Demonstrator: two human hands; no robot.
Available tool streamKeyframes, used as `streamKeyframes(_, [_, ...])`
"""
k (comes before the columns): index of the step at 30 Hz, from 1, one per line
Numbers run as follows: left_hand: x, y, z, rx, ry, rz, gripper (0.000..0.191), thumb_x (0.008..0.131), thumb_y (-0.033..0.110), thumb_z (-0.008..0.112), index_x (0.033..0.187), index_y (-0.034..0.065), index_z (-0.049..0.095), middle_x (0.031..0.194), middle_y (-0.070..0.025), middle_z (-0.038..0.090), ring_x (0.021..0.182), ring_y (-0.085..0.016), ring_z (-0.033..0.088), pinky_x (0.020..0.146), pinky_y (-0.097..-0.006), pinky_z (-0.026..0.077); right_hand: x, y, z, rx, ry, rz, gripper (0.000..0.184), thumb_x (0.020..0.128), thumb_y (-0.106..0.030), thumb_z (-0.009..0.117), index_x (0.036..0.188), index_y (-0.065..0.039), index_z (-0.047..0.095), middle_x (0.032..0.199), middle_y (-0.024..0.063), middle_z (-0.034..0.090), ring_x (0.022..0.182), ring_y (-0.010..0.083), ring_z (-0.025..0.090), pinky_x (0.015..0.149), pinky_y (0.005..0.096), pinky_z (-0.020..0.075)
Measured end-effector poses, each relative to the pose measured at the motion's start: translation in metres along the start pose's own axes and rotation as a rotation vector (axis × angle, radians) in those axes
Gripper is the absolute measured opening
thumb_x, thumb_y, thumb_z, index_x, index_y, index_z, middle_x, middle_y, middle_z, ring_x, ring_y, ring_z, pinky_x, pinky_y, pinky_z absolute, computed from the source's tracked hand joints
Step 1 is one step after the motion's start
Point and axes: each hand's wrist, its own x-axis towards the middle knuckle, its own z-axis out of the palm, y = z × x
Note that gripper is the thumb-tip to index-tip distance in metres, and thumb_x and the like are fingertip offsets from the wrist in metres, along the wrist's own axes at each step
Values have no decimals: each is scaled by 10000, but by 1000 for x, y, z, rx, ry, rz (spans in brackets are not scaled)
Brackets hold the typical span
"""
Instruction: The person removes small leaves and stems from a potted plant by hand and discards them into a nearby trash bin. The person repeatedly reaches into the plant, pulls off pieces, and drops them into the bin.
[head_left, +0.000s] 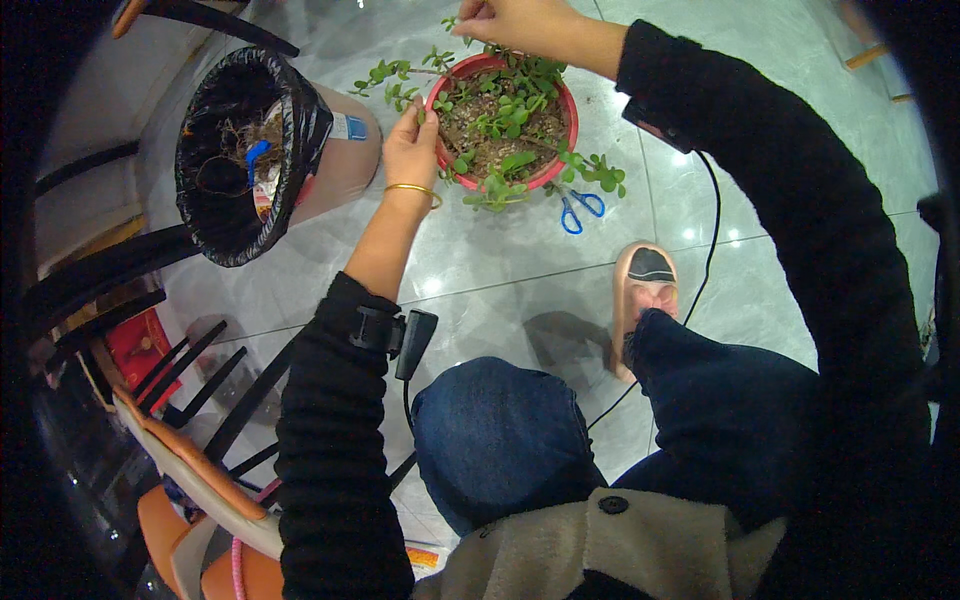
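Note:
A red round plant pot (574, 120) stands on the tiled floor, with soil and a green leafy succulent plant (510, 116) whose stems hang over the rim. My left hand (412, 146), with a gold-coloured bangle at the wrist, is at the pot's left side, thumb and fingers closed on a small leaf or stem. Above the pot's far rim, my right hand (517, 26) has its fingertips together by a sprig; whether it grips the sprig is not clear. Scissors with blue handles (582, 211) lie at the pot's near right side, their blades hidden under leaves.
Left of the pot stands a bin lined with a black plastic bag (304, 127), holding roots and wrappers. Dark chair legs (120, 262) and an orange chair (210, 465) are along the left. My slippered foot (646, 289) is near the scissors; a black cable (712, 240) runs beside it.

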Motion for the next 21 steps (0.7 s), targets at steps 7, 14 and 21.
streamKeyframes(7, [16,26,9,-158,-8,-168,569,810,98,730,1266,-30,415,1162,-125,580,1068,-214,569,935,-349,460,-18,7,-19,-8,34,45,176,774,-204,688,863,-52,698,761,140,670,721,353,626,656,452,510])
streamKeyframes(14, [27,19,16,-287,32,-129,512,788,-7,698,1211,-17,410,1174,-153,584,1038,-238,595,888,-388,499,-11,-4,-1,-217,-25,-294,118,794,-163,649,856,-71,689,851,133,649,858,331,586,760,436,479])
streamKeyframes(21, [18,19,18,-184,52,-35,445,762,-104,637,1161,-11,463,1130,-139,610,997,-232,600,877,-350,500,-3,-37,31,-485,-229,-170,171,788,-172,656,869,-24,682,842,147,653,862,298,605,781,416,477])
